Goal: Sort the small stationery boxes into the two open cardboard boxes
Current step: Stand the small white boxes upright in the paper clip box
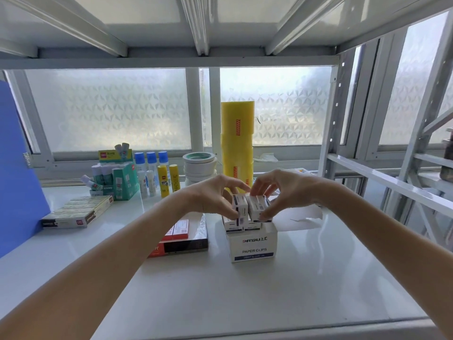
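A white open carton marked PAPER CLIPS [253, 246] stands at the middle of the white shelf, with small white paper-clip boxes [241, 226] sticking out of its top. Just above it my left hand [210, 196] grips one small white box [239, 206] and my right hand [274, 191] grips another [259, 206]; the two boxes are side by side and touching. To the left lies a flat red and black open box [186, 245] with small red-white boxes [180, 229] inside, partly hidden by my left forearm.
On the shelf's left lie a flat pack of small boxes [78, 212] and a blue folder [17, 173]. Behind stand glue sticks [157, 173], a teal display carton [122, 180], tape rolls [199, 168] and a yellow film roll [237, 143]. Torn white paper [301, 217] lies to the right.
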